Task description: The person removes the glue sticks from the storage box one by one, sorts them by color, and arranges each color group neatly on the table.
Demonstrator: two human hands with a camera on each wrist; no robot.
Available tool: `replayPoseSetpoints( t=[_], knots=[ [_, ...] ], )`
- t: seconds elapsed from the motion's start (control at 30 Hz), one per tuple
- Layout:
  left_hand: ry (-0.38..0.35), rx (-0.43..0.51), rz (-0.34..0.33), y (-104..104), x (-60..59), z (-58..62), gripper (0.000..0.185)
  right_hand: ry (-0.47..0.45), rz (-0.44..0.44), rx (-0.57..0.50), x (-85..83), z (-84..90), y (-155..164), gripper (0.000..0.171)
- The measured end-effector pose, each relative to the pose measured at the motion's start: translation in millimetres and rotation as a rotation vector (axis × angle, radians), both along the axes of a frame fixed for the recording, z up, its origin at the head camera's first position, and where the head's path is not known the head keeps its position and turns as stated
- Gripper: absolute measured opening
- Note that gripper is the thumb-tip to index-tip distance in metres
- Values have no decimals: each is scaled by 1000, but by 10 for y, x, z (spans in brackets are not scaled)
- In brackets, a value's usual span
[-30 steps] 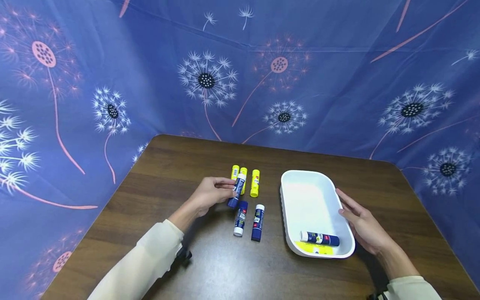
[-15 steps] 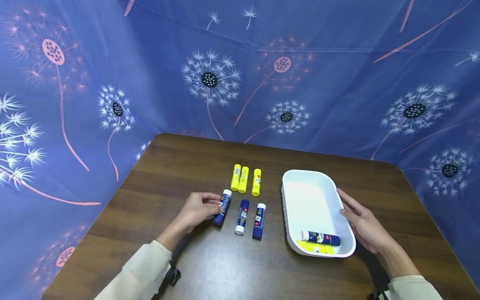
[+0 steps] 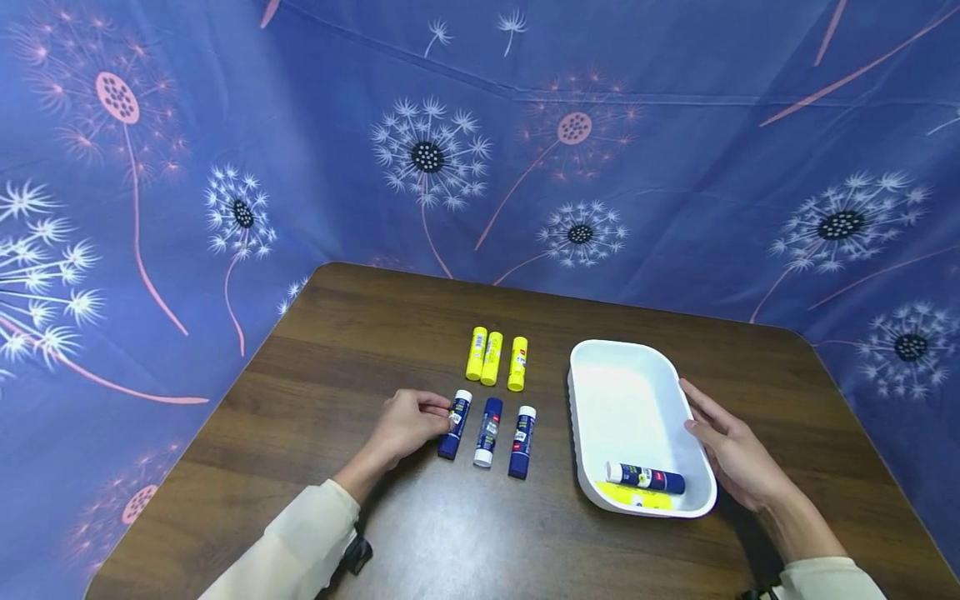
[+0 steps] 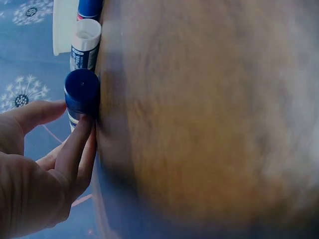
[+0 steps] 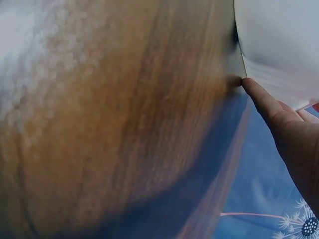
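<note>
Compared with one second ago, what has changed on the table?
The left hand carried a blue glue stick from beside the yellow sticks down onto the table, left of two other blue sticks, and still holds it. The right hand stays at the white tray.

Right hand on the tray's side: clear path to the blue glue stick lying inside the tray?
Probably yes. The right hand rests against the outer wall of the white tray, whose top is open. The blue glue stick lies at the tray's near end, close to that hand, with nothing over it; only the low rim lies between.
</note>
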State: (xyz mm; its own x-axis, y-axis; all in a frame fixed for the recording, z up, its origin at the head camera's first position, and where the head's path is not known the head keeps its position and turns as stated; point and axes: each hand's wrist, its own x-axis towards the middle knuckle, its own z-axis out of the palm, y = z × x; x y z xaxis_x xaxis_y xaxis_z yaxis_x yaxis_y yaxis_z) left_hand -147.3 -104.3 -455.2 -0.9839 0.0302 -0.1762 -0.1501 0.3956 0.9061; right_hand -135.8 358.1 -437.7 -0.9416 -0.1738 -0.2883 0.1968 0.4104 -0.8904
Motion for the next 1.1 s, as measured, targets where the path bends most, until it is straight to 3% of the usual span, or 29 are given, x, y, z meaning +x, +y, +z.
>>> replayPoseSetpoints(
  t=[0.17, 0.5, 0.6, 0.7, 0.77, 0.87, 0.97, 1.1],
  knots=[
    [12, -81, -8, 24, -14, 24, 22, 6, -1, 1, 3, -17, 31, 66],
    [0, -63, -20, 2, -43, 49, 24, 2, -9, 9, 31, 13, 29, 65],
    [5, -68, 0, -42, -94, 169, 26, -4, -3, -20, 19, 9, -21, 65],
    [46, -76, -17, -3, -175, 377, 27, -8, 2, -41, 14, -2, -50, 66],
    [91, -65, -75, 103, -226, 526, 28, -11, -4, -38, 19, -5, -56, 66],
    [153, -31, -240, 381, -283, 692, 28, -12, -17, -24, 36, 1, -37, 65],
    [183, 0, -436, 714, -311, 767, 31, -9, -21, -20, 51, 16, -21, 65],
    [139, 34, -657, 1131, -335, 795, 36, -3, -17, -36, 53, 39, -16, 66]
  ],
)
